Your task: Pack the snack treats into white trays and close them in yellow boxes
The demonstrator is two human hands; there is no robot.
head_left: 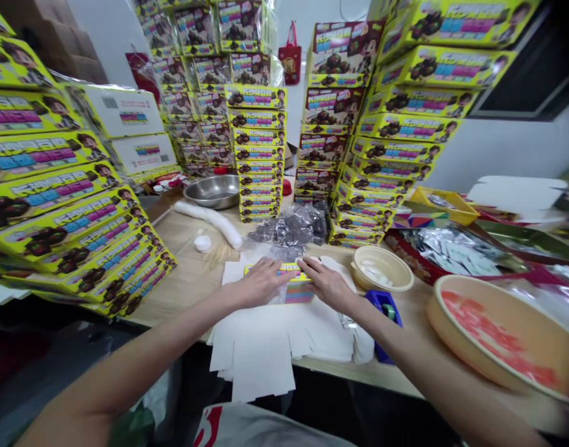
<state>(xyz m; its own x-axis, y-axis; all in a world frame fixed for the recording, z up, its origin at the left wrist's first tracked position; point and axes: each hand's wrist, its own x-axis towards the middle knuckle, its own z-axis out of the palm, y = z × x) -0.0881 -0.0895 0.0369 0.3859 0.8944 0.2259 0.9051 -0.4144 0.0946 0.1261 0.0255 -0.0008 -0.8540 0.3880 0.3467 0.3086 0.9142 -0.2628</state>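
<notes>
Both of my hands rest on a small yellow printed box (297,290) lying on a pile of flat white card blanks (266,341) at the table's near edge. My left hand (262,280) lies on the box's left end with fingers stretched forward. My right hand (325,282) presses on its right end, fingers flat and slightly spread. A crumpled clear plastic bag (291,230) sits just beyond the box.
Tall stacks of yellow printed boxes (259,152) stand at the back, left and right. A steel bowl (213,190), a white roll (210,220), a small beige bowl (382,268), a blue tape dispenser (384,307), a large beige basin (503,338) and a foil-packet tray (445,254) surround the hands.
</notes>
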